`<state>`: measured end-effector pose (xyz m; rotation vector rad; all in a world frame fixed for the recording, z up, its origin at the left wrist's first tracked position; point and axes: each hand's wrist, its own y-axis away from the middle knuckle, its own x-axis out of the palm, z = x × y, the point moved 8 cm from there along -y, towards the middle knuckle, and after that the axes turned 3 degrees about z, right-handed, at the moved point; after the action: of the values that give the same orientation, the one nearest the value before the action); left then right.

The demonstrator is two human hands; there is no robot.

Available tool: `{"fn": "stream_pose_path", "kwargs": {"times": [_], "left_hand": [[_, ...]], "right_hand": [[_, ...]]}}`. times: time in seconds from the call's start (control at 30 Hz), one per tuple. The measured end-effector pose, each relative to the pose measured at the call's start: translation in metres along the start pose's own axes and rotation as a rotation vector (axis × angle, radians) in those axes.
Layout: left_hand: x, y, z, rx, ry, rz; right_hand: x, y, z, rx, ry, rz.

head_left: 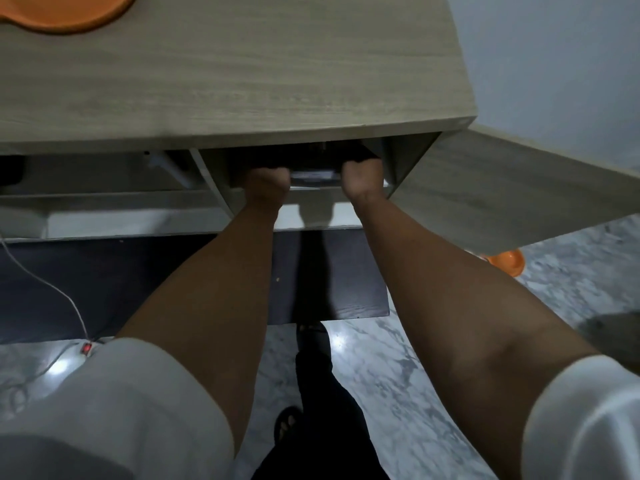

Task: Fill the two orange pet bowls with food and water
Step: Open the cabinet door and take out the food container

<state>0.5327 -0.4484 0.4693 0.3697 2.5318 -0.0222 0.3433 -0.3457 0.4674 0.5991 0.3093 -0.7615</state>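
Both your hands are reaching into the open compartment under the table [242, 81]: your left hand [266, 181] and right hand [362, 178] look curled around something dark and flat, though I cannot tell what. This looks like fetching supplies; next, draw it out level. One orange pet bowl [507, 262] sits on the floor, right of your right hand; an orange piece [65, 12] lies on the table, far beyond your left hand.

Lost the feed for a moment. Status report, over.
Left hand and right hand reaching into the open cabinet, fingers hidden. Orange bowl on the desktop, another on the floor. Nothing blocking.
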Motion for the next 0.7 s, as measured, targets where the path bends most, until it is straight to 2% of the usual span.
{"fn": "stream_pose_path", "kwargs": {"times": [0.03, 0.07, 0.1, 0.13, 0.33, 0.47, 0.7], "left_hand": [[0.003, -0.009, 0.011, -0.046, 0.263, -0.026], [0.01, 0.003, 0.021, -0.219, 0.304, -0.016], [0.007, 0.012, 0.024, -0.241, 0.297, -0.076], [0.012, 0.019, 0.027, -0.287, 0.36, -0.045], [-0.005, 0.069, 0.029, -0.302, 0.422, -0.023], [-0.043, 0.127, -0.011, -0.347, 0.459, 0.04], [-0.137, 0.226, -0.08, -0.429, 0.5, 0.035]], "right_hand": [[-0.004, 0.005, -0.002, 0.005, -0.03, -0.021], [-0.005, 0.01, -0.005, 0.009, -0.041, -0.03], [-0.006, 0.013, -0.008, 0.01, -0.054, -0.03], [-0.007, 0.017, -0.008, 0.005, -0.063, -0.031], [-0.02, 0.064, -0.009, -0.027, -0.076, 0.011], [-0.047, 0.126, 0.008, -0.039, -0.042, 0.068], [-0.092, 0.248, 0.054, -0.055, -0.051, 0.128]]}}
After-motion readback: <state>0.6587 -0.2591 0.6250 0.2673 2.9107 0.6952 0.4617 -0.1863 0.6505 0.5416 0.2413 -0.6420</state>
